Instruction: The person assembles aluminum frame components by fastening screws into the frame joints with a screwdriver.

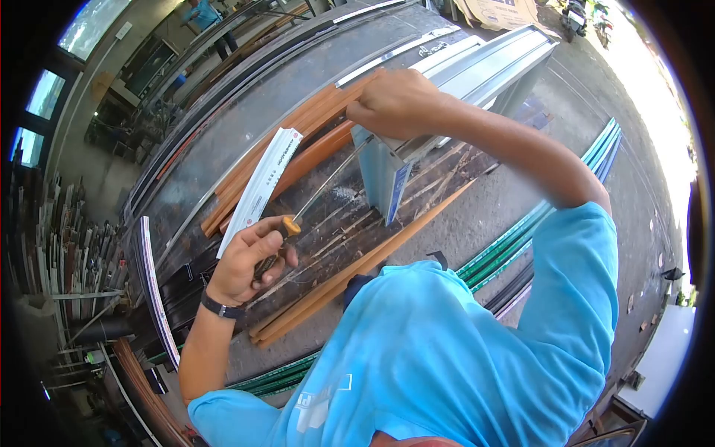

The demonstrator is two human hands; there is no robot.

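My left hand [249, 261] is wrapped round the yellow and dark handle of a screwdriver [292, 226]. Its long thin shaft slants up and to the right, with the tip at the near end of a silver aluminium frame [488, 71]. My right hand [398, 103] is closed over that same end, its fingers curled down and partly hidden from above. Below it, a short aluminium leg [381, 175] with a blue label juts toward me. Just beyond my left hand lies a white profile strip [261, 186] with printed lettering.
Brown wood-coloured profiles [257, 167] run along the dark worktable [212, 141]. Green-wrapped profiles [503, 246] lie at right, near my body. Many upright offcuts [71, 246] crowd the left side. Another person [202, 16] stands at the far back left; motorbikes [577, 18] are at the back right.
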